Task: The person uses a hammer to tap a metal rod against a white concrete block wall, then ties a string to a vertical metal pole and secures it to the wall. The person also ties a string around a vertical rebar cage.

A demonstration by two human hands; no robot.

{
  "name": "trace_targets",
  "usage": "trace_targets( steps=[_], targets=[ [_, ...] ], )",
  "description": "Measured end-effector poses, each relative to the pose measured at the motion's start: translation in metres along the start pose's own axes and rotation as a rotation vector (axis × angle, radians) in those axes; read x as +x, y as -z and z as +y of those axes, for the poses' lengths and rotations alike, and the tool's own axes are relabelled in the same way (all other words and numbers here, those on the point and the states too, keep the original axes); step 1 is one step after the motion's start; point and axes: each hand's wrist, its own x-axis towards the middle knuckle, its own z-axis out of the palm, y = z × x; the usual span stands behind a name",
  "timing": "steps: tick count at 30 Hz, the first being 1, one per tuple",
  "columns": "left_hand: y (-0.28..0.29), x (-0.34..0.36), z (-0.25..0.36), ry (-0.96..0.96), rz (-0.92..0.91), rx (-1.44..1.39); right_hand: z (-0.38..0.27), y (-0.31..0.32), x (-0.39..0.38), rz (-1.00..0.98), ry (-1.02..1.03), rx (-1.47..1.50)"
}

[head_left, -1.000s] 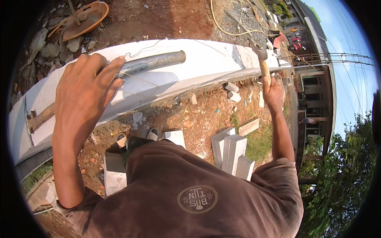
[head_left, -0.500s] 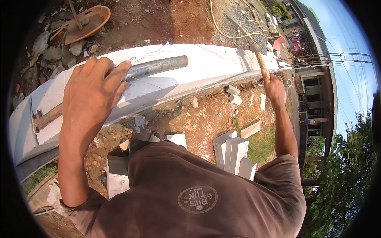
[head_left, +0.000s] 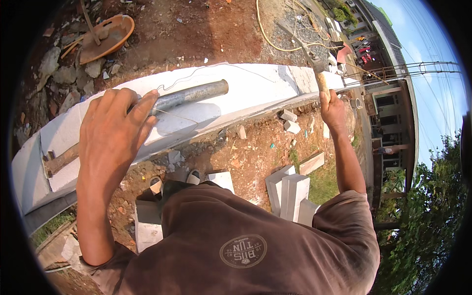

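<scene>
left hand: palm down, fingers spread wide over the near end of a grey metal pipe, pressing it flat rather than wrapping it, so not really a closed grip

pipe: lies along the top of the white block wall, long axis running with the wall, from under the left hand out toward upper right; a rusty stretch sticks out behind the wrist on the left

right hand: fist closed tight round the wooden handle of a hammer, head up and away from the wall top

who's closer: left hand is right on the pipe, right hand sits well apart, past the pipe's open end and further along the wall

which way: from the hammer grip the pipe lies to the person's left, its open end pointing toward the hammer

thin wire: loops over the wall top just beside the pipe

below: white blocks stacked on red dirt, orange pan beyond the wall
</scene>
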Motion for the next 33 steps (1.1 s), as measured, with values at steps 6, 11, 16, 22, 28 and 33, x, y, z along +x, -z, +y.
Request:
trace_targets(
  steps=[6,11,16,22,28,33],
  targets=[
    [0.002,-0.003,0.001,0.0,-0.025,0.005,-0.013,0.011,0.018,-0.177,-0.204,-0.24],
    [-0.002,0.0,-0.001,-0.027,0.02,-0.001,0.022,-0.006,0.011,-0.18,-0.182,-0.33],
    [-0.001,0.002,0.0,-0.027,0.018,-0.004,0.059,0.007,0.01,-0.17,-0.454,-0.38],
    [0.003,0.003,0.006,-0.003,0.027,0.019,0.031,0.009,-0.013,-0.083,-0.126,-0.138],
    [0.002,0.004,0.002,-0.017,0.007,-0.021,0.113,0.003,-0.018,-0.175,-0.524,-0.163],
    [0.004,0.003,0.003,-0.01,-0.013,0.0,0.008,0.041,-0.017,0.007,-0.163,0.101]
  ],
)
